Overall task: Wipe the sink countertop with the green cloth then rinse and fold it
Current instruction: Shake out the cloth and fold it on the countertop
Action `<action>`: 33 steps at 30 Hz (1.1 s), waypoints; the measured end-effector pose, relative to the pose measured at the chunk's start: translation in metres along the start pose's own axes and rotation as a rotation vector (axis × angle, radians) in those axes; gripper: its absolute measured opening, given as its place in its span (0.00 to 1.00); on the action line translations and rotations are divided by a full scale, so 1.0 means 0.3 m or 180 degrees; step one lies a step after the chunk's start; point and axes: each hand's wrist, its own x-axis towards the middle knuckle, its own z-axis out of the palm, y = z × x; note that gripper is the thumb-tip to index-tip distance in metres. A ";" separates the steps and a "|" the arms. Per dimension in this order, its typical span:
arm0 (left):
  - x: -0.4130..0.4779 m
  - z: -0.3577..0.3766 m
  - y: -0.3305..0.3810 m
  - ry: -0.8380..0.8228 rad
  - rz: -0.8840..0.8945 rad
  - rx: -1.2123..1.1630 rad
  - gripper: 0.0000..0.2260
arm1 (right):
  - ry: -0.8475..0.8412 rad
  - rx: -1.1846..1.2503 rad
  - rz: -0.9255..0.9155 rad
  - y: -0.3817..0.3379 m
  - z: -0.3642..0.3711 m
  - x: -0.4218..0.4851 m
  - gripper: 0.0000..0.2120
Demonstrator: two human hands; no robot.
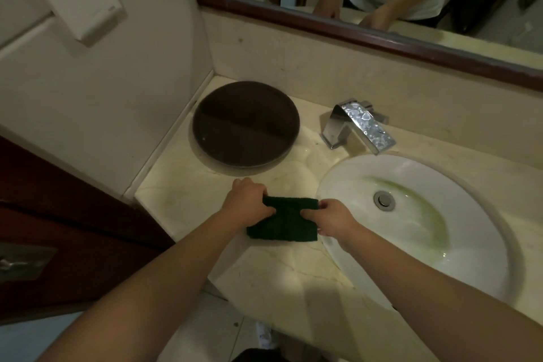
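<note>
dim, soft | glare on faucet (357,126) | wide-angle edge bending

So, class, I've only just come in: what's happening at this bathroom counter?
A person is handling a green cloth with both hands on the pale countertop, just left of the white sink. The left hand grips its left edge and the right hand its right edge; the cloth lies in a compact rectangle, apparently being folded. No water shows at the chrome faucet, and a dark round tray sits behind.
</note>
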 end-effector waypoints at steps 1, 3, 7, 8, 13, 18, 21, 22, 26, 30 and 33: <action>-0.002 0.000 -0.002 0.0005 0.0042 0.0018 0.16 | 0.0021 -0.0034 -0.0123 -0.011 0.000 -0.010 0.11; -0.008 -0.004 -0.009 0.0050 0.0189 -0.0147 0.11 | -0.0010 -0.0127 -0.0395 -0.036 -0.004 -0.026 0.09; -0.023 -0.023 -0.025 -0.0204 0.0221 -0.0660 0.11 | 0.0056 -0.0310 -0.0670 -0.070 -0.017 -0.033 0.11; -0.026 -0.028 -0.026 -0.0306 0.0200 -0.0702 0.13 | 0.0112 -0.0395 -0.0669 -0.073 -0.017 -0.028 0.12; -0.033 -0.039 -0.012 -0.0585 0.0080 -0.0499 0.18 | 0.0181 -0.0678 -0.0299 -0.048 0.001 -0.009 0.14; -0.048 -0.019 0.010 -0.0580 0.0094 -0.0653 0.10 | 0.0290 -0.1029 -0.0205 -0.022 0.012 -0.013 0.20; -0.058 -0.028 0.027 -0.0589 0.0161 -0.1177 0.07 | 0.0259 -0.0920 -0.0133 -0.005 0.012 -0.017 0.22; -0.059 -0.032 0.032 -0.0674 0.0140 -0.1436 0.08 | 0.0256 -0.0893 -0.0108 0.000 0.010 -0.017 0.22; -0.065 -0.042 0.045 -0.0916 -0.0089 -0.2783 0.11 | 0.0223 -0.0421 -0.0010 0.005 0.000 -0.026 0.19; -0.068 -0.063 0.054 -0.0870 -0.0202 -0.4125 0.14 | -0.0271 0.0845 0.0174 -0.018 -0.015 -0.045 0.21; -0.056 -0.088 0.057 -0.0830 -0.0135 -0.4454 0.15 | -0.0870 0.1825 0.0490 -0.048 -0.037 -0.031 0.23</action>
